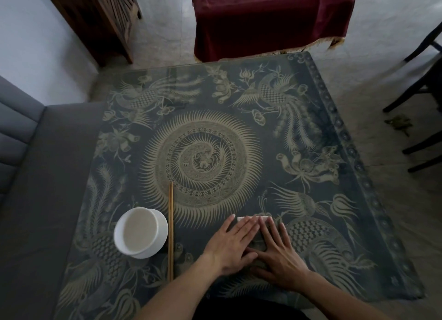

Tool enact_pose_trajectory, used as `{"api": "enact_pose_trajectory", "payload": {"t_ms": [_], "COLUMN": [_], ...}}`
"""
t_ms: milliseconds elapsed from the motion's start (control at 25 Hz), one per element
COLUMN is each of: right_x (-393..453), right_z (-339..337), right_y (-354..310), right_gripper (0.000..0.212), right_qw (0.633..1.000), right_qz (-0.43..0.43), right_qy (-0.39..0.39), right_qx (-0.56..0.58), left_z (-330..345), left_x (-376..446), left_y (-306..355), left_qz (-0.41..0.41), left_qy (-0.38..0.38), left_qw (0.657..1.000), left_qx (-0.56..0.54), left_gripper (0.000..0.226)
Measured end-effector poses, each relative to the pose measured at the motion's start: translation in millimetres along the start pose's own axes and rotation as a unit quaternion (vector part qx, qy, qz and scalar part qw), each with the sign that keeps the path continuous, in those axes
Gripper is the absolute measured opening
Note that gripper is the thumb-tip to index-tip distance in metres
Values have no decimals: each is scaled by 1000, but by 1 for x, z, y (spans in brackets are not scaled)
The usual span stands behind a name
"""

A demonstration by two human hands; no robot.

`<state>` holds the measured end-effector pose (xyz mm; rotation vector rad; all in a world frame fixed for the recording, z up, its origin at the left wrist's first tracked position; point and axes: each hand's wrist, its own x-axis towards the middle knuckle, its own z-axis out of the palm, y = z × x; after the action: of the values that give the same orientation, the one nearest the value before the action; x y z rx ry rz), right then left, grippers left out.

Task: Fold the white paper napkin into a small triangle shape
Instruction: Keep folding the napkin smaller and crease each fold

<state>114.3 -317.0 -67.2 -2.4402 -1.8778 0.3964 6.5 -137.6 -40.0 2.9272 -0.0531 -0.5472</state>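
The white paper napkin (242, 218) lies on the patterned table near its front edge. Only a thin white strip of it shows past my fingertips; the rest is hidden under my hands. My left hand (233, 244) rests flat on it, fingers stretched forward and close together. My right hand (278, 250) lies flat right beside it, fingers also pointing away from me, thumbs touching near the middle. Both palms press down on the napkin. Its folded shape cannot be made out.
A white bowl (141, 232) stands left of my hands, and a pair of wooden chopsticks (170, 231) lies lengthwise between bowl and hands. The dark patterned table (203, 152) stretches ahead. A grey sofa (35, 176) sits left; dark chair legs (421, 97) stand right.
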Motion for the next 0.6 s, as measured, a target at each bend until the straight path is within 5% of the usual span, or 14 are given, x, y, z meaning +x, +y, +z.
{"api": "enact_pose_trajectory", "payload": {"t_ms": [280, 600], "right_x": [1, 19], "right_z": [-2, -18], "right_y": [-1, -17], "right_gripper": [67, 79], "right_qw": [1000, 999], "right_qz": [12, 36], "right_qy": [3, 8], "right_qx": [0, 18], "left_z": [19, 17], "left_x": [-25, -29], "left_y": [-21, -29], "left_qz": [-79, -64], "left_qy": [1, 2], "left_qw": [997, 998], "left_qx": [-23, -25], "left_gripper": [72, 71]}}
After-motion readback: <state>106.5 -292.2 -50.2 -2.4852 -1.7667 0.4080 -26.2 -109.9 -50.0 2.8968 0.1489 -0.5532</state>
